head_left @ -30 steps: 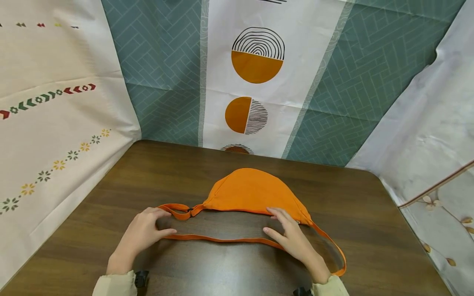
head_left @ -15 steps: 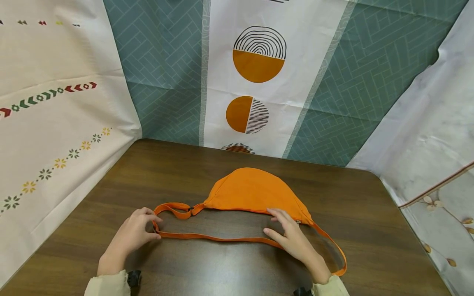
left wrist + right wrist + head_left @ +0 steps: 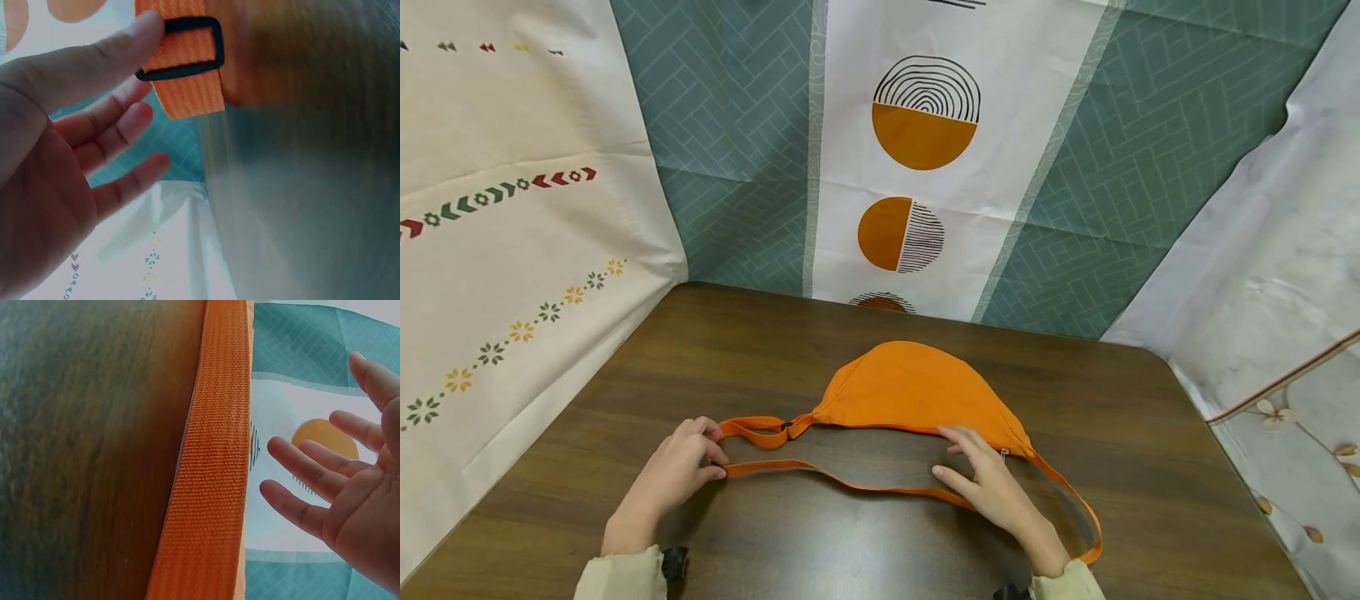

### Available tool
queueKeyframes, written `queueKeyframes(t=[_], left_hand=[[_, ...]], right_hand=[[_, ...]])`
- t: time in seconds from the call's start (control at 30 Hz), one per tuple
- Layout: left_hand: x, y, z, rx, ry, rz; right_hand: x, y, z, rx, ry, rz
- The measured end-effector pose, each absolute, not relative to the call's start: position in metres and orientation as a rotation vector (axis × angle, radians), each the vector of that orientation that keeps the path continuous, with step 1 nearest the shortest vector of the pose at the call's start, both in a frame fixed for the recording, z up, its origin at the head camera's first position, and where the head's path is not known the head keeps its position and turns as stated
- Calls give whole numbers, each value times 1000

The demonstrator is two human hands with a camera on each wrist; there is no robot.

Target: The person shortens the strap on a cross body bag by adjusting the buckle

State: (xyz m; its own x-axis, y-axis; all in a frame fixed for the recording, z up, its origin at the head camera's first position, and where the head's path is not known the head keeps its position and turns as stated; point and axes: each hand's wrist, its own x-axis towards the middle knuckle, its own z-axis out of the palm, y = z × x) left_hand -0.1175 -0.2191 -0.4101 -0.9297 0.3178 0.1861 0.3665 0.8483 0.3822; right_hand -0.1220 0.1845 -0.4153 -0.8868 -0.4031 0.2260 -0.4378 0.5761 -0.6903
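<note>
An orange waist bag (image 3: 917,387) lies on the table, its curved side away from me and its strap (image 3: 771,465) looping toward me. At the loop's left end, my left hand (image 3: 672,475) pinches the strap. The left wrist view shows the thumb against the webbing beside a black rectangular buckle (image 3: 181,71), with the other fingers partly spread. My right hand (image 3: 985,479) hovers at the bag's lower right edge, fingers apart and nothing held. In the right wrist view, orange webbing (image 3: 215,462) runs alongside the spread fingers.
Brown wood tabletop (image 3: 1150,450) lies around the bag. Behind it hangs a green and white patterned cloth (image 3: 737,167). An embroidered cream cloth (image 3: 512,275) borders the left, a pale cloth (image 3: 1262,292) the right.
My left hand shifted left along the loop's end, then its fingers closed on the strap, which now bends upward near the hand. My right hand and the bag stay nearly still.
</note>
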Motion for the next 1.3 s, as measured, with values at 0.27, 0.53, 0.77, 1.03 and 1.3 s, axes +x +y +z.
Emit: queueKeyframes(t=[0.27,0.53,0.77,1.03,1.3], left_hand=[[-122,-211,-409,-737,-2791,-800],[-124,-195,-406,-784,-2803,-1089],[-126,-177,-399,-938,-2661,-1430],[-130,-158,-395,-1004,-2564,-1490],[-133,-143,-395,-1118,-2464,-1510]], right_hand=[[-122,182,-416,722,-2794,1232],[-123,179,-416,732,-2817,1278],[-123,176,-416,745,-2819,1303],[-126,162,-410,804,-2793,1354],[-129,142,-403,871,-2750,1337]])
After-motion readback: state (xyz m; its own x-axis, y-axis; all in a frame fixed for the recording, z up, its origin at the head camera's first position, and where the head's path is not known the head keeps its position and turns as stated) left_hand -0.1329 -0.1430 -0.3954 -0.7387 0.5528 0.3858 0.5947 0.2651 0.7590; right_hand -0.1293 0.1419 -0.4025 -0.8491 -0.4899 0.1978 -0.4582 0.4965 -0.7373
